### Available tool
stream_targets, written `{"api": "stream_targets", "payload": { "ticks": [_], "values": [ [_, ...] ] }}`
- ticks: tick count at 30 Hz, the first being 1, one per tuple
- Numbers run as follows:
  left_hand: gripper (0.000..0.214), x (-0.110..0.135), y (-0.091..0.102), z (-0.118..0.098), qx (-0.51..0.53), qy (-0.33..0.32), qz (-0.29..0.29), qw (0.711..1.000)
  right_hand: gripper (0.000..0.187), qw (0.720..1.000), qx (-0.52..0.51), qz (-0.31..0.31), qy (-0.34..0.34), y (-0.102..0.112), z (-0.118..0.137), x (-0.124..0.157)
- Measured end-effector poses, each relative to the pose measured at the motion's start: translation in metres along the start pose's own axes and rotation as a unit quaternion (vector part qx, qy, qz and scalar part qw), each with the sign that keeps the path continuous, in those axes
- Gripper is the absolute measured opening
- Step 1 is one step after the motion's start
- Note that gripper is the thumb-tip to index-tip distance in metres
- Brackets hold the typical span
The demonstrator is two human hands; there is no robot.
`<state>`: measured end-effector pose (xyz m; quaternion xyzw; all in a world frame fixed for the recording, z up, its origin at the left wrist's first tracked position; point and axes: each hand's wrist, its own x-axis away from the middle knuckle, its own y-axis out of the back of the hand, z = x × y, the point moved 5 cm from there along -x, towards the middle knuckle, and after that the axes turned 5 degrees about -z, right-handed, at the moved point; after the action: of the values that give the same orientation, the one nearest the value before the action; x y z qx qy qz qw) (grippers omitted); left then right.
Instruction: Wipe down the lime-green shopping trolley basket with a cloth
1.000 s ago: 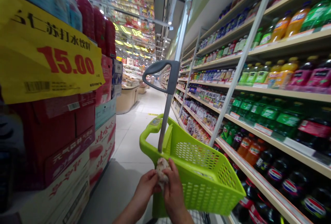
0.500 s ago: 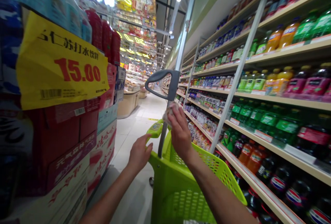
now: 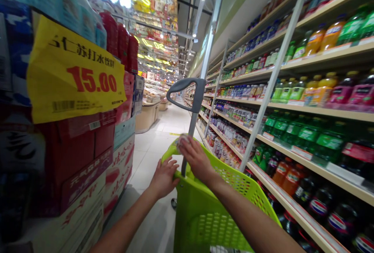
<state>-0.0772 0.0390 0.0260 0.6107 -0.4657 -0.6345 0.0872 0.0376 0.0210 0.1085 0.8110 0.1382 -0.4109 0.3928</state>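
A lime green shopping basket (image 3: 222,206) on wheels stands in front of me, with a grey pull handle (image 3: 187,89) on a metal pole. My left hand (image 3: 164,177) grips the basket's green rim near the pole. My right hand (image 3: 196,159) is closed on a crumpled whitish cloth (image 3: 181,141) and presses it against the green rim handle beside the pole.
Drink shelves (image 3: 292,109) full of bottles run along the right. On the left stand stacked red cartons (image 3: 87,144) with a yellow 15.00 price sign (image 3: 77,76). A tiled aisle (image 3: 152,144) leads ahead to a wooden display counter (image 3: 147,115).
My right hand with the cloth has come down from just under the grey handle to the green rim. My left hand has stayed on the rim.
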Motion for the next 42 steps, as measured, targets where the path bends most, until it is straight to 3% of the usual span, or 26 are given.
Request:
{"api": "stream_targets", "payload": {
  "ticks": [2,4,10,12,16,18,20,22,26,28,31,35,37,39,42],
  "values": [
    [0.041,0.002,0.000,-0.001,-0.003,-0.003,-0.008,1.000,0.046,0.997,0.021,-0.066,-0.037,0.011,-0.014,-0.024],
    [0.044,0.004,0.000,-0.001,-0.002,0.000,-0.018,1.000,0.045,0.996,0.023,-0.085,-0.033,0.012,-0.016,-0.026],
    [0.050,0.007,-0.006,0.003,0.001,0.001,-0.034,0.999,0.041,0.996,0.016,0.043,0.077,-0.014,0.014,0.037],
    [0.050,0.007,-0.008,0.002,-0.001,-0.001,-0.039,0.999,0.040,0.998,0.036,0.022,0.056,-0.006,0.005,0.024],
    [0.049,0.007,-0.009,0.000,-0.002,-0.005,-0.045,0.999,0.035,0.993,0.072,-0.085,-0.032,0.023,-0.027,-0.029],
    [0.050,0.006,-0.009,-0.002,-0.001,-0.009,-0.040,0.999,0.036,0.995,0.058,-0.074,-0.031,0.023,-0.029,-0.031],
    [0.053,0.006,-0.009,-0.002,-0.001,-0.011,-0.027,1.000,0.039,0.999,0.029,-0.026,-0.011,0.010,-0.015,-0.005],
    [0.056,0.005,-0.010,-0.003,-0.003,-0.012,-0.008,1.000,0.042,1.000,0.009,0.020,-0.012,-0.012,0.008,0.042],
    [0.059,0.003,-0.009,-0.007,-0.009,-0.014,0.019,1.000,0.043,0.994,-0.006,0.062,-0.093,-0.062,0.064,0.148],
    [0.060,0.003,-0.008,-0.009,-0.012,-0.017,0.030,0.999,0.040,0.993,-0.016,0.047,-0.112,-0.077,0.087,0.180],
    [0.060,0.003,-0.009,-0.014,-0.009,-0.022,0.043,0.999,0.035,0.989,-0.019,0.005,-0.143,-0.075,0.091,0.183],
    [0.053,0.002,-0.012,-0.016,-0.002,-0.016,0.039,0.999,0.038,0.976,-0.018,-0.052,-0.211,-0.049,0.051,0.147],
    [0.050,0.002,-0.013,-0.016,0.001,-0.013,0.029,0.999,0.040,0.972,-0.014,-0.077,-0.221,-0.044,0.039,0.146],
    [0.049,0.001,-0.014,-0.015,0.003,-0.014,0.021,1.000,0.041,0.974,-0.018,-0.055,-0.217,-0.053,0.045,0.168],
    [0.049,0.000,-0.013,-0.012,0.000,-0.016,0.015,1.000,0.042,0.973,-0.034,0.024,-0.227,-0.076,0.073,0.218]
  ]
}}
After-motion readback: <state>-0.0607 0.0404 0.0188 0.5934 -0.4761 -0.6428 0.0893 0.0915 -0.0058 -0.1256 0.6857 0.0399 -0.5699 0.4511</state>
